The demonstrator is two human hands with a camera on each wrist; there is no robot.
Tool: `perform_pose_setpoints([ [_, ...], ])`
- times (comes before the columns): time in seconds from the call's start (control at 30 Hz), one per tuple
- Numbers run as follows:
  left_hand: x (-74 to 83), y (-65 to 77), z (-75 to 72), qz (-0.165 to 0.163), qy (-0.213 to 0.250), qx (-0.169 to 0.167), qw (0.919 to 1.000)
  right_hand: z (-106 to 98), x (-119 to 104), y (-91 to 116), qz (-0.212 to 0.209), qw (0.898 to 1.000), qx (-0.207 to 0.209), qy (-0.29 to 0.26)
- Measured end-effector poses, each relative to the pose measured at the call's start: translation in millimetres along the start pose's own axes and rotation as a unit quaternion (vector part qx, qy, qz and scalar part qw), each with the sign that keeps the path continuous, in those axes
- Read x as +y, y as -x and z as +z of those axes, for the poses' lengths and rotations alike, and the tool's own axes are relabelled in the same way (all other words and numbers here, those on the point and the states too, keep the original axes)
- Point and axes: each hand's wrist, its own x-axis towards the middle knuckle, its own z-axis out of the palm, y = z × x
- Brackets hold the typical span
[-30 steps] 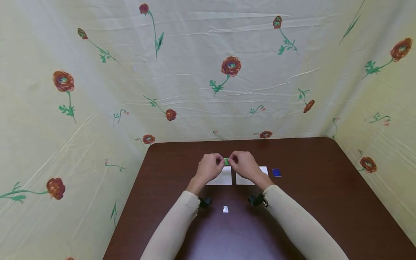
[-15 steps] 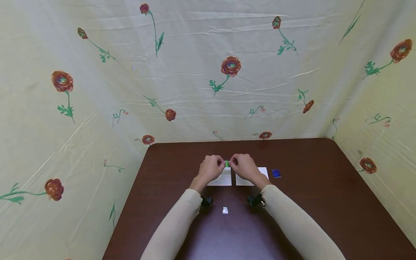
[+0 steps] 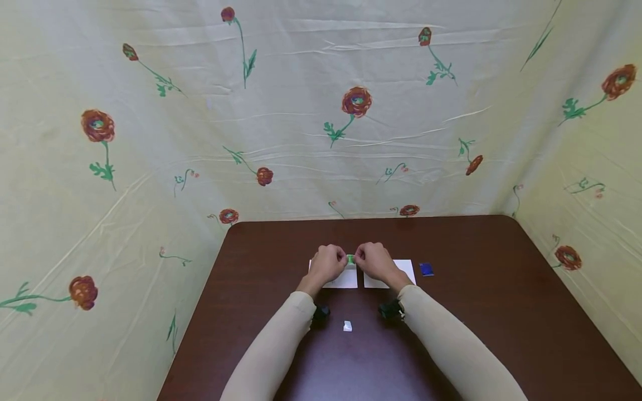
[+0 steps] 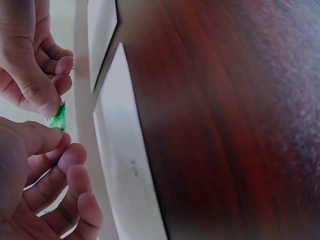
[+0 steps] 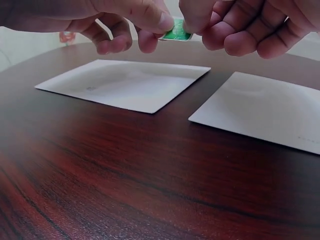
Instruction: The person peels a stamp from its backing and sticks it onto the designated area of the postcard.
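Observation:
A small, flat green square (image 3: 351, 259) is held level between both hands, just above the far edge of two white paper rectangles. The left hand (image 3: 328, 263) pinches one side of it between thumb and forefinger. On the opposite side, the thumb and forefinger of the right hand (image 3: 375, 260) pinch it too. The right wrist view shows the green square (image 5: 177, 32) raised off the table, its face printed. Below the hands lie the left white paper (image 5: 130, 85) and the right white paper (image 5: 265, 107), a narrow gap between them. Faint small print marks the left paper.
A small blue square (image 3: 426, 269) lies right of the papers. Nearer the person, a little white scrap (image 3: 348, 326) rests on the dark brown table (image 3: 476, 334). Flower-printed cloth (image 3: 301, 139) hangs behind the table and at both sides.
Both hands have come slightly down and nearer in the head view, still pinching the green square. The papers, blue square and white scrap have stayed put.

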Motion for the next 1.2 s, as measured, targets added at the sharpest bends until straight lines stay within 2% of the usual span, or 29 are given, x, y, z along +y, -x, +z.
perform_pose_setpoints([
  [0.17,-2.9,-1.2,5.1,-0.003,-0.007,-0.007,0.9999,5,3,-3,0.003,1.000,-0.006,0.007],
  [0.37,-4.3,-4.0,10.5,-0.002,-0.019,0.000,0.9998,10,5,-6,0.005,1.000,-0.008,0.022],
  [0.7,-7.2,-6.2,20.8,-0.024,-0.017,0.001,0.9996,15,7,-7,0.021,0.999,-0.029,0.028],
  [0.93,-5.8,-6.2,22.2,-0.021,-0.028,0.004,0.9994,16,8,-8,0.016,0.999,-0.031,0.031],
  [1.2,-5.4,-4.5,23.7,-0.016,-0.034,0.009,0.9993,19,7,-9,0.031,0.998,-0.045,0.041],
])
